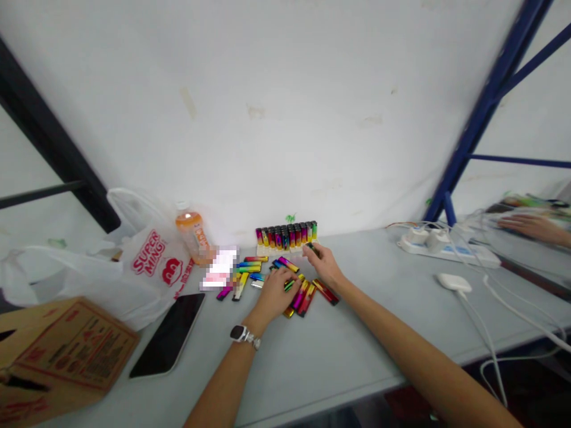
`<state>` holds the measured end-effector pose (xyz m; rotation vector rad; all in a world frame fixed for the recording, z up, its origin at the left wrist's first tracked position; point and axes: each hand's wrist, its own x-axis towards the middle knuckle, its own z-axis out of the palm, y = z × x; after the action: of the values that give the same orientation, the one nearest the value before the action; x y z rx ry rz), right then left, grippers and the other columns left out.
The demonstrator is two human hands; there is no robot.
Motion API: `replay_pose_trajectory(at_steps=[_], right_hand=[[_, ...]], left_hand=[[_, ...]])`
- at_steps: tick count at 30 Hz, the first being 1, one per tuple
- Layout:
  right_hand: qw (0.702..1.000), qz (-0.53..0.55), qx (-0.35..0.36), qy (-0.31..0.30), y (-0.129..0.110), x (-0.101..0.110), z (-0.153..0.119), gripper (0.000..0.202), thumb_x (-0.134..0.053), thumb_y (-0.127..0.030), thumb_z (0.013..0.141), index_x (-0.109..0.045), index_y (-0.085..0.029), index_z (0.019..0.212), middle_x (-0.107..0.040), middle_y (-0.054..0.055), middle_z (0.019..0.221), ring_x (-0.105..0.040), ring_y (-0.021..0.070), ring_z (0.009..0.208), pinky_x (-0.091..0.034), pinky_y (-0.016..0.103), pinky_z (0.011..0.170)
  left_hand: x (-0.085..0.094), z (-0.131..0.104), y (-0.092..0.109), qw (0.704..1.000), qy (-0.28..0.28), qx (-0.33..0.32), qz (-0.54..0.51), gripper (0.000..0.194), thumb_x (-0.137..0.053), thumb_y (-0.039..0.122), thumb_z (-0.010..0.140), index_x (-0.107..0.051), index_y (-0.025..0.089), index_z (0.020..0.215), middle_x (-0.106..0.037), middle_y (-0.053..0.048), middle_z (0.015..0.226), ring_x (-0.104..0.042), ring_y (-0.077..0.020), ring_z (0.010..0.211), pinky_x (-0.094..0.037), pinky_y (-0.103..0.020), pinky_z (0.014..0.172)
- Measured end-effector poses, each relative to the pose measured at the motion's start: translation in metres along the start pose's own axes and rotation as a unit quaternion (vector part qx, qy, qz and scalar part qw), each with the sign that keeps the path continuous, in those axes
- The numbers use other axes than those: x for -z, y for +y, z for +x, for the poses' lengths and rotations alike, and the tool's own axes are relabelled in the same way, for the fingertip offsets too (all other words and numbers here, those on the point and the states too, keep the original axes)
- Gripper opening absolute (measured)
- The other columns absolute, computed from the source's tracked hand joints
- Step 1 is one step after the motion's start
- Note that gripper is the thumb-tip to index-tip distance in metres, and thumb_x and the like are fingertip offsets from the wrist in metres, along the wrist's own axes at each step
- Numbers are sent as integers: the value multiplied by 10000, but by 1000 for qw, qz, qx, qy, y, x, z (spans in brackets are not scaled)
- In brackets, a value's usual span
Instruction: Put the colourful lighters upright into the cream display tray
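My right hand (325, 264) is closed on a lighter, its dark top (314, 248) showing above the fingers. It is held at the right end of a white tray (289, 251) in which colourful lighters (288, 236) stand upright in rows. My left hand (277, 290), with a watch (243, 334) at the wrist, is bent over the loose lighters. A green lighter (289, 285) shows between its fingers. More lighters lie around it: a red one (325, 292) to the right, a yellow one (241, 286) to the left and a purple-yellow one (289, 264) behind.
At left are a cardboard box (80, 356), a plastic bag (147, 261), an orange drink bottle (194, 232), a dark tablet (169, 336) and a blurred-out bright screen (219, 267). A power strip (450, 252) and white charger (454, 282) lie right. Another person's hand (530, 227) is far right.
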<state>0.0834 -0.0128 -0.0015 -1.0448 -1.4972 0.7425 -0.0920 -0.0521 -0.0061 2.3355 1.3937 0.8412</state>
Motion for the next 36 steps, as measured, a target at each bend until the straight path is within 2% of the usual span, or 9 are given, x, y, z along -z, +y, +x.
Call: replay_pose_trajectory(at_steps=[3,7,11,15,20,23,28,33,36], right_hand=[[996,-83,11,36,-3,2,-4,489,-481,-566,892,-436,-198,573,-371,-44,529,-356,110,539,-244,261,525],[990,-126,18,58,-4,4,-5,436,-469,-487,888,-410,-202,564,-359,-48,517,-345,106,532,-222,263,531],[995,-70,10,70,-2,5,-6,424,-462,-518,891,-450,-200,610,-390,-44,541,-357,113,546,-253,254,531],[996,50,-55,55,1,5,-5,521,-366,-588,914,-466,-206,573,-346,-48,479,-314,110,469,-250,262,482],[988,58,-98,102,-1,6,0,536,-330,-505,913,-395,-224,462,-331,-36,401,-324,106,408,-250,270,449],[979,107,-138,102,-8,6,0,510,-317,-496,905,-393,-229,477,-302,-46,385,-281,101,379,-217,263,412],[954,186,-223,78,-15,6,-1,517,-369,-597,882,-408,-228,523,-233,-75,383,-189,83,360,-144,233,379],[967,139,-189,97,-13,8,0,465,-323,-511,906,-376,-240,532,-285,-49,395,-230,95,356,-171,235,359],[971,138,-185,67,-9,9,1,462,-295,-552,914,-412,-232,603,-275,-64,411,-224,94,360,-185,233,359]], left_hand=[[1,0,2,1000,2,-2,-2,179,-553,292,896,-690,195,832,-681,-68,985,-610,-226,941,-440,-368,863],[3,1,3,1000,-3,-3,-11,183,-551,297,897,-690,195,835,-688,-74,989,-612,-232,945,-443,-374,866],[3,1,3,1000,-5,-7,-13,196,-544,312,903,-687,199,831,-686,-73,987,-610,-234,953,-443,-376,873],[1,1,1,1000,-7,-7,-4,196,-536,308,909,-680,194,839,-680,-77,1004,-604,-233,955,-439,-377,873],[-1,2,-2,1000,-8,-9,-1,213,-530,327,916,-677,196,837,-672,-73,998,-594,-232,960,-433,-385,888],[0,1,-2,1000,-10,-13,-2,221,-519,331,921,-673,192,843,-672,-77,1005,-591,-230,962,-435,-387,892],[0,1,-1,1000,-7,-14,-4,221,-519,333,917,-675,195,844,-678,-74,990,-595,-222,942,-448,-375,872],[0,2,0,1000,-5,-16,2,224,-522,327,913,-691,201,835,-683,-70,987,-597,-225,945,-441,-383,886],[0,2,1,1000,-3,-14,0,213,-530,314,908,-697,203,835,-686,-70,994,-599,-226,945,-438,-383,884]])
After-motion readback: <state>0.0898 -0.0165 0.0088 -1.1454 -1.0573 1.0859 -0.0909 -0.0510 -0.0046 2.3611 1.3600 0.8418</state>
